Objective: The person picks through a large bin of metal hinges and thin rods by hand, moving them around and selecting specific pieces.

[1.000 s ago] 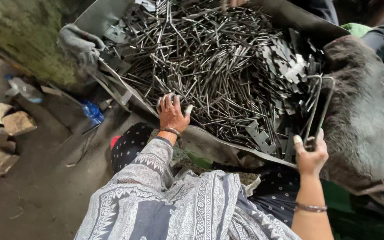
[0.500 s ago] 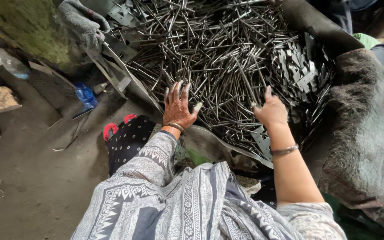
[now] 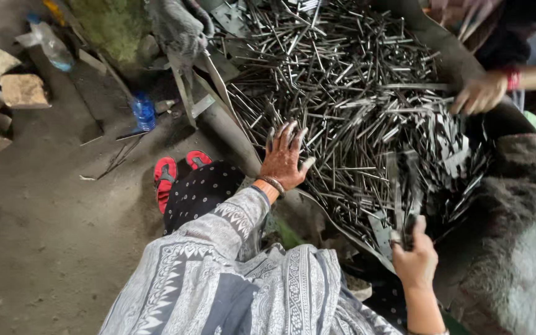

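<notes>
Right-hand grip: the right hand (image 3: 414, 260), low and right of centre in the frame, is closed around a few long flat metal strips (image 3: 402, 189), which stand up out of the fist, blurred.
Left-hand grip: the left hand (image 3: 283, 160), at the centre of the frame, lies palm down with its fingers spread apart on the near edge of the pile of metal rods (image 3: 355, 93); it clasps nothing.
Rods: thin, straight, dark grey with bright glints, lying crisscross in a dense heap that fills the upper middle and right of the frame; flat punched plates are mixed in toward the lower right.
Where the heap lies: on a dark curved sheet (image 3: 231, 133) whose rim runs down past the left wrist.
Other person: another hand (image 3: 480, 93) with a red wristband reaches onto the heap at the upper right.
Floor side: a red sandal (image 3: 165, 177) sits left of centre, and a blue plastic bottle (image 3: 143, 111) lies in the upper left.
Hidden or unclear: the strips' lower ends are inside the fist; their exact count cannot be told; the right forearm is cut off at the bottom edge; the other person is cut off at the upper right corner.
</notes>
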